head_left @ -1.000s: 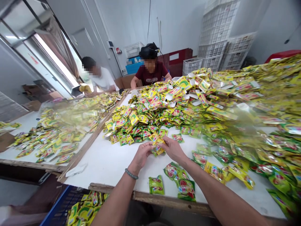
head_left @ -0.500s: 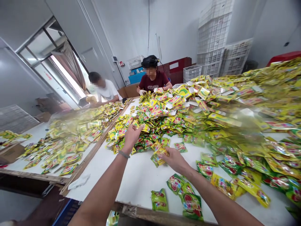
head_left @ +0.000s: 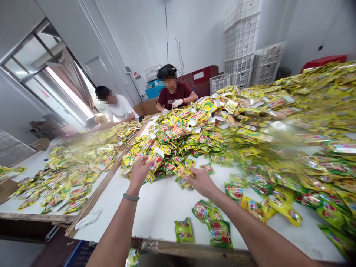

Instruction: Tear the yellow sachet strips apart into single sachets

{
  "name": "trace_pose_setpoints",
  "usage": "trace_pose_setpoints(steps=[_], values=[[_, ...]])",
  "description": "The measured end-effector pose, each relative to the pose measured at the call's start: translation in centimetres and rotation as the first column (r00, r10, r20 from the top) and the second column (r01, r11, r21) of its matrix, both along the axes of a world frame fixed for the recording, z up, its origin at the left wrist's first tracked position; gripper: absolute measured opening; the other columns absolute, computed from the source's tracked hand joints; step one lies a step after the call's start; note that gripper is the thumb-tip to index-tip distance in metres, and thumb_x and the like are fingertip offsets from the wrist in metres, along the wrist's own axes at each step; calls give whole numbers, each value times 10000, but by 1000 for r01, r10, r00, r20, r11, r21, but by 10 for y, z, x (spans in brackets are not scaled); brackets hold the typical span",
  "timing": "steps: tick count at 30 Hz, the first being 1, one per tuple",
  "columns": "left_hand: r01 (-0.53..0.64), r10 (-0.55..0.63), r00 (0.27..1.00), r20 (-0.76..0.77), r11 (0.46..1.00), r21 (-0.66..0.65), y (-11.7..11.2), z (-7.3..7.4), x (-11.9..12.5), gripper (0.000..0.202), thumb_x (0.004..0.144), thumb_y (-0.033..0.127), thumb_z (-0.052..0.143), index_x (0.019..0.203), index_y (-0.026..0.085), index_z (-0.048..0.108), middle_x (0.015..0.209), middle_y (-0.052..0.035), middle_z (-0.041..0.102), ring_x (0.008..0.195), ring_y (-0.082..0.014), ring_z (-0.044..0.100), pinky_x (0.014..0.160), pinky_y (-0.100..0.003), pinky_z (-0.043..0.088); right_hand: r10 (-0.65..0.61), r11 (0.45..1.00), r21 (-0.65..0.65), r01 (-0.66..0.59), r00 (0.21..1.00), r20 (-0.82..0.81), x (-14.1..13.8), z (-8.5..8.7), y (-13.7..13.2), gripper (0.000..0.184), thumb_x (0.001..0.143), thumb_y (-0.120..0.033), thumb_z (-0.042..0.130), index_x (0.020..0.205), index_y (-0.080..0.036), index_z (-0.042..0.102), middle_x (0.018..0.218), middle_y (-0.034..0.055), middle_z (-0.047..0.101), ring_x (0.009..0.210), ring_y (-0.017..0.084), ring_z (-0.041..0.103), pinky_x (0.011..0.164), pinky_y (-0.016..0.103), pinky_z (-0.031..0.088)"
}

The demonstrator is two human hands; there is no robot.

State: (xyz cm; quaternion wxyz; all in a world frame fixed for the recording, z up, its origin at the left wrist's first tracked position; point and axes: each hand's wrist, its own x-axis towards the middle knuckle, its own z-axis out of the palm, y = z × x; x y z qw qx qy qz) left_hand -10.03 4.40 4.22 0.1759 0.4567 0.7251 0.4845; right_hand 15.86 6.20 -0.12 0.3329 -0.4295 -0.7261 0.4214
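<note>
My left hand (head_left: 139,172) grips a small yellow and red carton (head_left: 156,158) by its lower end; a white flap shows at its upper end. My right hand (head_left: 202,181) is closed on a yellow candy packet (head_left: 181,171), just above the white tabletop (head_left: 158,207). Green packets lie under and beside that packet. Behind both hands rises a heap of cartons (head_left: 205,115), with green packets (head_left: 198,140) along its lower front. Several loose green packets (head_left: 184,230) lie near the table's front edge, below my right wrist.
A wooden strip (head_left: 111,174) separates this table from a left one, which bears more packages (head_left: 80,178). Two people sit across: one in a maroon shirt (head_left: 178,92), one in a white shirt (head_left: 122,107). White crates (head_left: 240,44) stand stacked behind. More packages (head_left: 319,104) pile up at right.
My left hand has drawn back from the heap toward me, bringing a carton with it. The right hand keeps hold of the yellow packet. The view has shifted slightly right.
</note>
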Motion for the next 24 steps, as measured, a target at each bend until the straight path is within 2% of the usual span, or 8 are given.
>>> trace_pose_setpoints(steps=[2, 4, 7, 9, 12, 16, 21, 24], values=[[135, -136, 971, 197, 991, 16, -19, -14, 17, 482, 624, 504, 753, 932, 148, 650, 869, -82, 727, 738, -211, 663, 674, -309, 503, -45, 999, -33, 42, 992, -119, 2, 2, 4, 254, 764, -407, 569, 634, -201, 495, 592, -26, 497, 582, 128, 429, 548, 235, 309], [249, -234, 918, 322, 968, -8, -34, -28, 38, 481, 616, 500, 781, 918, 144, 667, 839, -75, 732, 694, -192, 661, 662, -300, 512, -150, 988, -63, 139, 960, -235, 5, 2, 9, 276, 769, -461, 560, 689, -198, 529, 634, -20, 520, 603, 129, 441, 559, 233, 331], [361, -312, 815, 489, 933, -6, -46, -44, 66, 476, 603, 476, 813, 915, 141, 685, 829, -72, 742, 675, -181, 668, 655, -290, 523, -256, 967, -77, 244, 932, -258, 9, -1, 17, 323, 753, -499, 573, 667, -197, 500, 628, -27, 496, 603, 121, 424, 557, 228, 337], [345, -289, 752, 593, 938, 20, -49, -51, 77, 506, 563, 455, 843, 926, 140, 685, 821, -68, 745, 674, -178, 674, 656, -289, 529, -235, 972, -72, 226, 956, -178, 12, -4, 20, 325, 746, -490, 583, 647, -195, 493, 605, -35, 477, 596, 116, 410, 550, 223, 333], [300, -234, 686, 689, 954, 25, -50, -55, 82, 520, 498, 391, 885, 905, 134, 687, 798, -58, 747, 653, -164, 671, 642, -275, 525, -116, 992, -62, 113, 992, -50, 15, -5, 20, 305, 761, -471, 581, 661, -187, 536, 610, -33, 504, 601, 116, 423, 557, 220, 339], [348, -227, 638, 736, 938, -13, -52, -57, 81, 450, 519, 333, 887, 869, 129, 692, 784, -52, 749, 612, -141, 659, 609, -252, 513, 17, 1000, -3, -17, 998, 67, 16, -3, 17, 243, 780, -412, 611, 704, -181, 609, 677, -9, 589, 663, 138, 486, 607, 233, 362], [425, -271, 573, 774, 905, 3, -53, -59, 82, 421, 565, 312, 872, 896, 138, 678, 804, -44, 747, 635, -136, 666, 626, -242, 517, 22, 997, 73, -34, 986, 166, 10, -2, 12, 111, 787, -280, 639, 767, -176, 668, 776, 18, 644, 722, 152, 529, 659, 242, 364], [403, -248, 579, 777, 915, -8, -52, -60, 80, 426, 552, 314, 878, 877, 133, 670, 770, -42, 737, 611, -128, 656, 608, -236, 510, 77, 991, 91, -97, 976, 203, 9, -1, 10, 87, 814, -241, 618, 828, -183, 680, 807, 25, 658, 730, 151, 540, 669, 238, 369]])
